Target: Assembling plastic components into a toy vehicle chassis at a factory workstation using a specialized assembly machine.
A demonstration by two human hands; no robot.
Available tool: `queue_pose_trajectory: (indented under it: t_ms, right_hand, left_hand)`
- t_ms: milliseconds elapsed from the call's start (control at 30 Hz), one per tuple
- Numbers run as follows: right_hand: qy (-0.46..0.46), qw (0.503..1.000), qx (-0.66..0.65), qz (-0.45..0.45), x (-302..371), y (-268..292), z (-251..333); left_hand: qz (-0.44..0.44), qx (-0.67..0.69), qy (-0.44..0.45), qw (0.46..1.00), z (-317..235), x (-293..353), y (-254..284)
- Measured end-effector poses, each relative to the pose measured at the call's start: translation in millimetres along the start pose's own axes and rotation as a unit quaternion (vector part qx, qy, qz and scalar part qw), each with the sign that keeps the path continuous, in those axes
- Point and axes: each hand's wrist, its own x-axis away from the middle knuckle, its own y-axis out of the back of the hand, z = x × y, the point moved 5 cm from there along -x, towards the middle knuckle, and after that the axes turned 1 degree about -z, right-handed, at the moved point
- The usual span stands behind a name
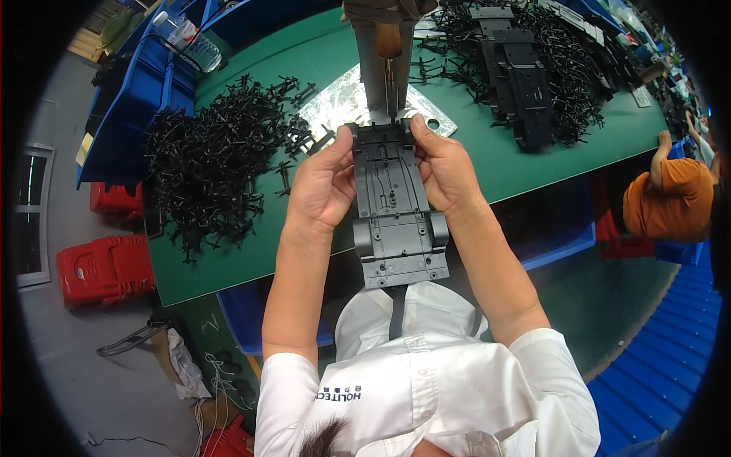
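Note:
Between my two hands is a long black plastic chassis plate (392, 202) with ribs, holes and two raised side humps near its close end. My left hand (327, 179) grips its left edge, the thumb on top near the far corner. On the right edge my right hand (449, 171) holds it the same way, thumb up at the other far corner. The chassis's far end lies right below the slim vertical tool (392, 80) of a bench machine (371, 61). Whether the tool tip touches the plastic I cannot tell. The fingers underneath are partly hidden.
A shiny metal plate (335, 99) lies under the machine on the green table (304, 57). Small black parts (221, 152) are heaped left; more surround stacked chassis plates (525, 91) at right. Blue bins (145, 91), a bottle (186, 42) and red stools (106, 270) stand left. Another person (670, 194) sits right.

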Motion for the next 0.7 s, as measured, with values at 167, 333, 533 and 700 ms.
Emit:
queue_pose_trajectory:
  t_ms: [167, 333, 533, 700]
  right_hand:
    - [0.009, 1.000, 0.007, -0.010, 0.3, -1.1, 0.0]
    - [0.003, 1.000, -0.010, 0.010, 1.5, -3.5, -0.4]
    - [0.002, 1.000, -0.010, 0.010, -0.7, -3.5, -1.6]
    - [0.002, 1.000, 0.003, 0.004, -2.6, 0.4, -3.1]
  left_hand:
    - [0.016, 0.025, 0.016, 0.999, 1.7, -1.1, 1.0]
    - [0.010, 0.028, 0.022, 0.999, 1.3, -1.4, 4.8]
    - [-0.010, 0.021, 0.012, 1.000, -2.4, 2.6, 0.1]
    - [0.010, 0.017, 0.012, 1.000, -1.6, 0.2, 0.7]
